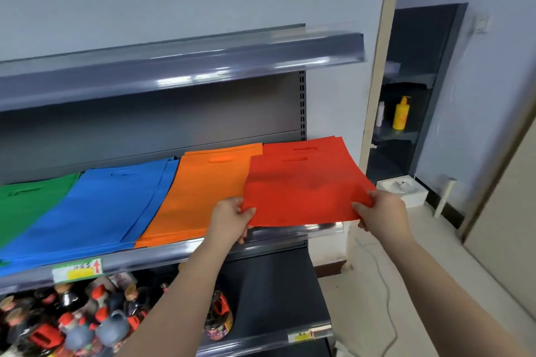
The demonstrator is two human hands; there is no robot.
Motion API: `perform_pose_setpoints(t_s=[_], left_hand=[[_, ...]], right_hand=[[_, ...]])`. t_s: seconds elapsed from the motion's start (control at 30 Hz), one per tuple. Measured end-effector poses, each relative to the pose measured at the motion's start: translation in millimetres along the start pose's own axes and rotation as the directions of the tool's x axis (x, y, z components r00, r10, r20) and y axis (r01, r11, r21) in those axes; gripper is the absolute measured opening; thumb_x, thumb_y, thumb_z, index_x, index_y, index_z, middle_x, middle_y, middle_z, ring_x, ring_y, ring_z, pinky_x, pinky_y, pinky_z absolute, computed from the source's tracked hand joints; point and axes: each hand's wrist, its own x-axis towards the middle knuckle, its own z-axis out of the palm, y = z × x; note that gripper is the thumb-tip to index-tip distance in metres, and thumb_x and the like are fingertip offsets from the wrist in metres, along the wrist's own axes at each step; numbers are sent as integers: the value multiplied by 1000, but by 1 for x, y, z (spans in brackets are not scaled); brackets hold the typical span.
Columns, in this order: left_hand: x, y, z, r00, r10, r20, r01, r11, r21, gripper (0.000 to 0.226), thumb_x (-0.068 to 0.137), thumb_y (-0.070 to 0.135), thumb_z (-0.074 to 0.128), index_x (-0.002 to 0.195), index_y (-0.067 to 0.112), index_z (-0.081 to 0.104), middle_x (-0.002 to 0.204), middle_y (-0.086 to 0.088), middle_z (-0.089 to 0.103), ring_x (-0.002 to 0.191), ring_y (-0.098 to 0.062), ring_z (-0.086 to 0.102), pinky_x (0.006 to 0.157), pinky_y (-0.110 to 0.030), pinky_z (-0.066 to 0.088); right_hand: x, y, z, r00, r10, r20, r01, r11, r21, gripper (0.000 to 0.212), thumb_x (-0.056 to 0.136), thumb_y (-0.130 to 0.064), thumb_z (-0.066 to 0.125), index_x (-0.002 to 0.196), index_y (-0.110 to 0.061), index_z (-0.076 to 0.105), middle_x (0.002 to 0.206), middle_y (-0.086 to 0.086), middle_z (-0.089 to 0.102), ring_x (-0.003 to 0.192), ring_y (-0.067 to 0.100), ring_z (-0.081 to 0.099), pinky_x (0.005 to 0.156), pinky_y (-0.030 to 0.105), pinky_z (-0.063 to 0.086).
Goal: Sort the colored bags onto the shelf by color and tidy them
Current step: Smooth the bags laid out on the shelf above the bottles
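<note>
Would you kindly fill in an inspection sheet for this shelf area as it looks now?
Surface: grey shelf with clear front rail.
Job's things: green stack, blue stack, orange stack, red stack; top red bag overlaps the orange edge.
Clutter: bottles on the shelf below.
Grippers: left hand and right hand pinch the top red bag's near corners.
Cables: white cable on the floor.
Surroundings: yellow pump bottle in a side alcove.

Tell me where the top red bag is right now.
In the head view, the top red bag lies at the shelf's right end, beside the orange stack, its front corners pinched by both hands.
</note>
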Motion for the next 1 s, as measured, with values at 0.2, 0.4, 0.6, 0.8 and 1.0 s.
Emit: perform_pose_setpoints(t_s=[0.2, 0.4, 0.6, 0.8, 1.0], left_hand=[[37, 9, 32, 997, 75, 35, -82, 950, 302, 32, 94, 21, 56, 112, -4, 62, 103, -21, 67, 95, -33, 64, 78, -35, 48], [47, 17, 34, 993, 87, 74, -113, 848, 518, 31, 95, 29, 53, 106, 2, 63, 103, -15, 66, 101, -31, 61, 78, -33, 45], [34, 11, -6, 969, 245, 19, -192, 706, 682, 33, 98, 32, 40, 121, 14, 56, 107, -6, 66, 101, -26, 60, 73, -34, 49], [27, -20, -106, 962, 272, 34, -163, 471, 867, 41, 98, 36, 38, 133, 17, 45, 132, -3, 49, 125, -23, 41, 98, -34, 37], [2, -66, -239, 971, 189, -147, 71, 358, 931, 44, 96, 36, 40, 135, 16, 41, 136, -4, 47, 126, -24, 40, 97, -32, 34]], right_hand=[[36, 14, 2, 999, -31, 39, 41, 952, -304, 16, 90, -17, 55, 97, -3, 60, 94, 15, 64, 85, 29, 61, 71, 35, 49], [52, 9, 1, 997, 19, 79, 20, 882, -471, 36, 91, -27, 57, 119, -7, 52, 114, 11, 57, 104, 28, 56, 82, 36, 47], [50, -37, 6, 955, -292, 61, 280, 809, -517, 37, 93, -19, 48, 128, -9, 53, 121, 9, 51, 116, 28, 45, 88, 38, 42], [25, -162, 70, 781, -560, 276, 615, 617, -491, 37, 93, -26, 48, 128, -13, 52, 129, 6, 50, 124, 25, 41, 95, 35, 38], [-35, -289, 166, 555, -716, 425, 825, 406, -393, 33, 94, -30, 46, 124, -16, 51, 124, 2, 52, 121, 21, 43, 95, 33, 38]])
